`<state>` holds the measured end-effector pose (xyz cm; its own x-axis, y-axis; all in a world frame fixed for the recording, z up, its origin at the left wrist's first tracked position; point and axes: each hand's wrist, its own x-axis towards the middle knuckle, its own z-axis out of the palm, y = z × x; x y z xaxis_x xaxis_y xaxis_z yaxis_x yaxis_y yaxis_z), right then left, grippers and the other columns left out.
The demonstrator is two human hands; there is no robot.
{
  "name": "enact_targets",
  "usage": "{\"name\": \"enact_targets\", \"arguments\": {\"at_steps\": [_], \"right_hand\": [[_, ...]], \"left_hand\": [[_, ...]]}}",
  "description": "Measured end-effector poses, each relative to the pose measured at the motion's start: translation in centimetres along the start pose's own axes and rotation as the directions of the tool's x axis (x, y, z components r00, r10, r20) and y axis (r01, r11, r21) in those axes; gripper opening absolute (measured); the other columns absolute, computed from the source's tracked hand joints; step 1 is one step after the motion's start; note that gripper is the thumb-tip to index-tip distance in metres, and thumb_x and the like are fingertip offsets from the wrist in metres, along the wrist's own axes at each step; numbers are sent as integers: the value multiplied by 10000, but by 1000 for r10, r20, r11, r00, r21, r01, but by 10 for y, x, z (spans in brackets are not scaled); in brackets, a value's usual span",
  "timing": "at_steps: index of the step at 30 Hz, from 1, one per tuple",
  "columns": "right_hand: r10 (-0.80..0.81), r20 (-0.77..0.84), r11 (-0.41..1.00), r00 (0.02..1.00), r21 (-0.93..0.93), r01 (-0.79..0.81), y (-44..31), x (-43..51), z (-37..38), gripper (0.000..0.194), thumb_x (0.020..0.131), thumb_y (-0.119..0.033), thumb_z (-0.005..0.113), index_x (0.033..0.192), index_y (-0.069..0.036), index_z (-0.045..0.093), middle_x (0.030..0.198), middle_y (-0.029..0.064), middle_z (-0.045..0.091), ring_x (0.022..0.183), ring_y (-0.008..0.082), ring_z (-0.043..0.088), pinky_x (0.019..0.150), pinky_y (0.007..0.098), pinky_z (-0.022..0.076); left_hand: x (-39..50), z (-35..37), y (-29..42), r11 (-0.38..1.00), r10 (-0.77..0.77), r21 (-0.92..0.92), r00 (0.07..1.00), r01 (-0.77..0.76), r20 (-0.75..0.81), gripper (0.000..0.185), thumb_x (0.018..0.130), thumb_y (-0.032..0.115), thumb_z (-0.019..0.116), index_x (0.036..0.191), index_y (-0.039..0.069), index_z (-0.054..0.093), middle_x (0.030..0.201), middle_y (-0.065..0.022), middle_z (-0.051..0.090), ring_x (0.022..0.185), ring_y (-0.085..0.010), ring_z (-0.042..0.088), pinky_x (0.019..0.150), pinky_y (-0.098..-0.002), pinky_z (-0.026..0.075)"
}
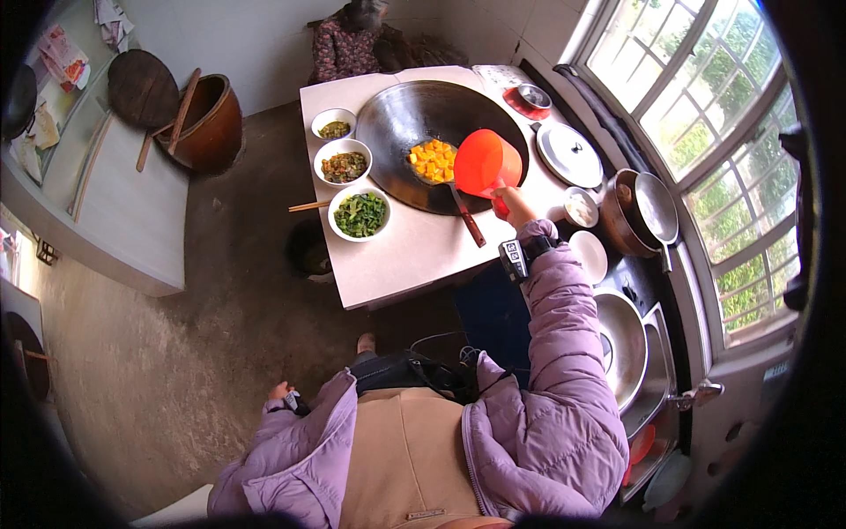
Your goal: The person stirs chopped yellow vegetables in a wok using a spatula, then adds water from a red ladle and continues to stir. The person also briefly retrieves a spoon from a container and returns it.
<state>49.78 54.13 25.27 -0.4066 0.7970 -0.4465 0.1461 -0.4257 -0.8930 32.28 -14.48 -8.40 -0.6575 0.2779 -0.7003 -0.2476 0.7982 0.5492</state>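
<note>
My right hand [517, 206] grips the handle of a red plastic water scoop [492, 159], tilted over the right side of a large wok [390, 119] set into the counter. Diced orange chunks [433, 160], perhaps pumpkin, lie in a little liquid at the wok's bottom. A spatula [468, 215] with a reddish-brown handle rests over the wok's near rim, its blade inside. My left hand [282, 390] hangs low at my side, away from the counter; its fingers look partly curled, and I cannot make out anything in it.
Bowls of chopped greens [360, 215], a mixed dish [344, 167] and another green dish [334, 125] line the counter's left edge, with chopsticks [308, 206]. Right stand a white lid [568, 154], pots [624, 211] and a sink [651, 370]. A person [347, 43] sits beyond the counter.
</note>
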Motion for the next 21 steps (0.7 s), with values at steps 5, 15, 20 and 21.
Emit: {"name": "enact_targets", "arguments": {"at_steps": [5, 15, 20, 21], "right_hand": [[-3, -60, 994, 998, -111, -4, -1, 40, 8, 108, 664, -30, 552, 728, -19, 465, 601, 58, 444, 454, 161, 463, 347, 261, 375], [12, -173, 999, 985, -33, -18, -14, 56, -8, 156, 668, -66, 558, 793, -38, 468, 649, 62, 486, 509, 166, 489, 406, 244, 419], [29, -55, 989, 998, 145, -21, -23, 48, -20, 177, 685, -123, 533, 805, -33, 439, 637, 64, 485, 479, 130, 465, 385, 187, 376], [59, -56, 986, 997, 161, -49, -24, 47, -20, 175, 683, -112, 530, 810, -34, 440, 632, 63, 483, 475, 131, 462, 385, 195, 373]], "left_hand": [[-9, -12, -34, 878, 135, 442, 980, -185, 144, 325, 740, 355, 523, 803, 39, 570, 784, -163, 591, 689, -292, 565, 618, -388, 432], [75, -13, 122, 554, -313, -784, 942, 281, 117, 157, 792, 217, 494, 789, 67, 541, 587, -73, 518, 435, -199, 462, 412, -388, 443], [84, -13, 208, 582, -257, -793, 966, 182, 33, 116, 779, 144, 519, 872, 75, 528, 559, -68, 503, 423, -161, 456, 397, -349, 453], [85, -13, 213, 584, -241, -793, 970, 172, 33, 122, 778, 144, 523, 878, 75, 527, 561, -69, 505, 423, -162, 457, 396, -350, 454]]}}
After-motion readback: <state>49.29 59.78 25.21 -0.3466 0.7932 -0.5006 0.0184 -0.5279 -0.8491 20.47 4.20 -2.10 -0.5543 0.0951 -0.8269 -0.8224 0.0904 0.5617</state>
